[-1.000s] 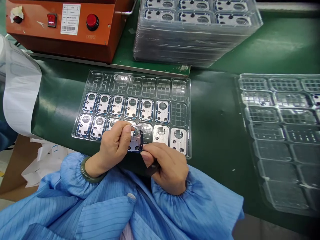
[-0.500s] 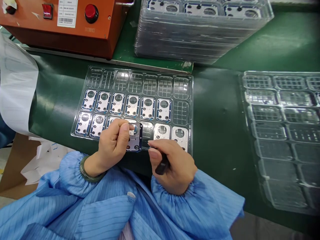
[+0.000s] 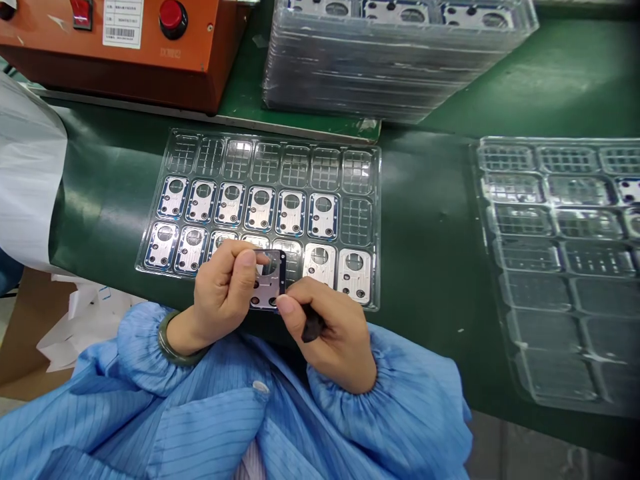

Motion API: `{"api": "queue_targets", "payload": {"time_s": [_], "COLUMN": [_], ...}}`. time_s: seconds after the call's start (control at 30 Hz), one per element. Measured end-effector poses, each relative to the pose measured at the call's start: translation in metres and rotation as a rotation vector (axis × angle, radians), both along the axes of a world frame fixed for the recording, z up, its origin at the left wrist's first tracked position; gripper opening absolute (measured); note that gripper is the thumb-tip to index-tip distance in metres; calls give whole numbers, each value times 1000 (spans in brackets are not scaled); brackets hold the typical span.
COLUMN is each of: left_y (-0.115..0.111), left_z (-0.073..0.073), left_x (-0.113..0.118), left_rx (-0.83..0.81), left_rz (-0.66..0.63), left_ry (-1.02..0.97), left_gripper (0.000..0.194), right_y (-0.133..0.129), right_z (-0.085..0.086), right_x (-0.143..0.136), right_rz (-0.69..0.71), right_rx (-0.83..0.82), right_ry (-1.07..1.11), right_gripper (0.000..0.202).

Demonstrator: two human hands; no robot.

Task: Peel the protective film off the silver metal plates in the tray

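My left hand [image 3: 223, 290] is closed on the left side of a silver metal plate [image 3: 265, 288] with a dark edge and round holes, held over the near side of a clear tray [image 3: 376, 227]. Wrapped around a black tool [image 3: 313, 325], my right hand [image 3: 333, 330] has its thumb and forefinger at the plate's lower right corner. The tool's tip is hidden. Several similar plates, such as this one [image 3: 323, 217], sit in the tray's middle and near rows; its far row holds none.
An orange machine [image 3: 190, 73] with a red knob stands at the back left. Behind the tray is a tall stack of clear trays [image 3: 350, 73]. Another clear tray [image 3: 545, 293] lies at the right. Papers [image 3: 70, 327] fill a box at the lower left.
My right hand has moved left with the black tool, and its fingertips now meet the plate's corner. My left hand still holds the plate. The whole view has shifted slightly.
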State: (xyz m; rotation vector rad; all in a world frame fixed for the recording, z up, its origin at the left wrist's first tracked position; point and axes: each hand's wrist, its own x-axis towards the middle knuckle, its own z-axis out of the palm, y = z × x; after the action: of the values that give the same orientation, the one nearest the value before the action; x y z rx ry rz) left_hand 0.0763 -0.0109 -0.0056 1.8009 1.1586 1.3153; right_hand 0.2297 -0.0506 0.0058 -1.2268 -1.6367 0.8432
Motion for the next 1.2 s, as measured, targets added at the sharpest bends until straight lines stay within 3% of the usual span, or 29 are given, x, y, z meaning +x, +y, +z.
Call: {"api": "queue_targets", "payload": {"time_s": [0.37, 0.57, 0.87, 1.2], "left_y": [-3, -2, 0, -1], "left_z": [3, 7, 9, 7], "left_x": [5, 5, 5, 5], "left_rx": [-35, -4, 8, -44], "left_rz": [-134, -216, -306, -269], "left_ry": [4, 53, 81, 63], "left_gripper": [16, 16, 18, 18], "right_y": [-2, -3, -3, -3], "right_z": [3, 3, 2, -1], "right_x": [3, 2, 2, 3], "right_rz": [-67, -171, -170, -144], "right_rx": [-66, -115, -141, -208], "right_ry": [103, 137, 182, 256], "right_gripper": [20, 21, 28, 26]}}
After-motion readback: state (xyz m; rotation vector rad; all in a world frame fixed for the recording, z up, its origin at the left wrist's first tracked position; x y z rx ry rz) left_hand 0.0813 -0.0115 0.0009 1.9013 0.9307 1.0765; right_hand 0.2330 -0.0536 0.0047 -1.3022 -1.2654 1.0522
